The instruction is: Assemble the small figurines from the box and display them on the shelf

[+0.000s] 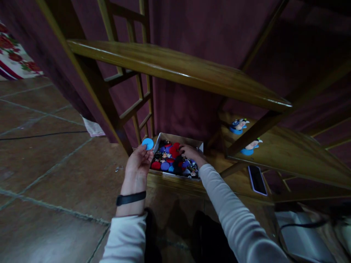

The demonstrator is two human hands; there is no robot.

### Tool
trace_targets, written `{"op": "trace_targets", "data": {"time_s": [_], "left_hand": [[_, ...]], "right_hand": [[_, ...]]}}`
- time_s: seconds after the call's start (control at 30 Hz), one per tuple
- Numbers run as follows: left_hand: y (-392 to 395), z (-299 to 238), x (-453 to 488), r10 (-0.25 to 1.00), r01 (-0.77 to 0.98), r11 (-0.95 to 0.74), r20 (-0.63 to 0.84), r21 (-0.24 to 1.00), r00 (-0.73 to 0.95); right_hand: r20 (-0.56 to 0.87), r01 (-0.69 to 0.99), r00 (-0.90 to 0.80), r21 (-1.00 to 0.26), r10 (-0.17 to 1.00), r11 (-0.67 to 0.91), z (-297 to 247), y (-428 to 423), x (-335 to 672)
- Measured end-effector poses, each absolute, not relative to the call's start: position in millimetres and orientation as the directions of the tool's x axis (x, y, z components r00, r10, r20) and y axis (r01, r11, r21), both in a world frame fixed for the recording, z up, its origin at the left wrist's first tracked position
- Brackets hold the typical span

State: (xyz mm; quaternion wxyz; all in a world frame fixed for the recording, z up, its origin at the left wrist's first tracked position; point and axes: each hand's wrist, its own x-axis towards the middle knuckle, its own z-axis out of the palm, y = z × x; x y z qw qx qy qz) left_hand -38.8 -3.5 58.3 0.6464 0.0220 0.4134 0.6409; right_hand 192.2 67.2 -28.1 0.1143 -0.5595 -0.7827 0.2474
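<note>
In my left hand (139, 160), a round blue disc (148, 144) is pinched between thumb and fingers, just left of the box and above its rim. My right hand (190, 151) reaches into the shallow white cardboard box (182, 138), its fingertips at a red piece (174, 150). The fingers look slightly apart, with nothing plainly gripped. Small figures and round bases in red, blue, purple and black fill the box. A purple disc (165, 166) lies near its front side.
The box sits on the low shelf of a wooden stand, beneath a higher wooden shelf (175, 69). To the right are two small figures on blue bases (238, 126) and a phone (257, 180). A lattice panel (135, 107) stands at left.
</note>
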Motion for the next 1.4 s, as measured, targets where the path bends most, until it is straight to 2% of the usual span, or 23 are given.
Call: {"op": "trace_targets", "data": {"time_s": [0.13, 0.2, 0.33, 0.47, 0.6, 0.67, 0.83, 0.9, 1.03, 1.1, 1.23, 1.4], "left_hand": [[-3.7, 59.7, -41.4, 0.842, -0.822, 0.172, -0.514, 0.542, -0.162], [-3.5, 59.3, -42.2, 0.846, -0.824, 0.174, -0.510, 0.539, -0.154], [-2.5, 56.9, -43.6, 0.855, -0.820, 0.184, -0.501, 0.541, -0.139], [-2.1, 56.8, -44.2, 0.854, -0.816, 0.184, -0.499, 0.548, -0.143], [-2.7, 59.5, -43.3, 0.852, -0.816, 0.184, -0.503, 0.548, -0.146], [-3.1, 60.7, -42.7, 0.851, -0.814, 0.179, -0.503, 0.553, -0.155], [-4.0, 62.6, -42.8, 0.849, -0.818, 0.180, -0.506, 0.547, -0.152], [-4.4, 63.2, -43.6, 0.847, -0.819, 0.176, -0.507, 0.547, -0.157], [-4.8, 62.6, -45.1, 0.851, -0.827, 0.171, -0.504, 0.536, -0.151], [-4.5, 61.1, -45.7, 0.854, -0.835, 0.166, -0.499, 0.525, -0.144], [-3.4, 57.3, -46.9, 0.864, -0.837, 0.156, -0.483, 0.524, -0.141], [-2.8, 55.4, -47.7, 0.861, -0.835, 0.150, -0.486, 0.529, -0.153]], "right_hand": [[-0.244, 0.927, -0.187, -0.365, 0.951, 0.089, -4.4, 67.4, 215.0], [-0.259, 0.938, -0.142, -0.344, 0.955, 0.046, 6.6, 67.3, 220.2], [-0.174, 0.896, -0.196, -0.433, 0.965, 0.104, 12.9, 70.7, 210.0], [-0.184, 0.834, -0.261, -0.538, 0.948, 0.125, 0.3, 78.4, 186.3], [-0.106, 0.796, -0.354, -0.557, 0.929, 0.239, -15.6, 82.8, 162.1], [-0.101, 0.798, -0.413, -0.520, 0.905, 0.306, -20.6, 82.6, 151.7], [-0.195, 0.860, -0.459, -0.344, 0.867, 0.378, -15.9, 80.1, 150.3], [-0.233, 0.860, -0.479, -0.318, 0.846, 0.399, -7.6, 81.2, 161.2], [-0.395, 0.913, -0.393, -0.272, 0.830, 0.303, 9.4, 84.4, 187.5], [-0.426, 0.942, -0.323, -0.232, 0.845, 0.243, 14.8, 83.5, 195.6], [-0.263, 0.929, -0.307, -0.292, 0.915, 0.228, 15.4, 78.4, 186.9], [-0.084, 0.797, -0.485, -0.452, 0.870, 0.401, -7.9, 71.5, 135.7]]}}
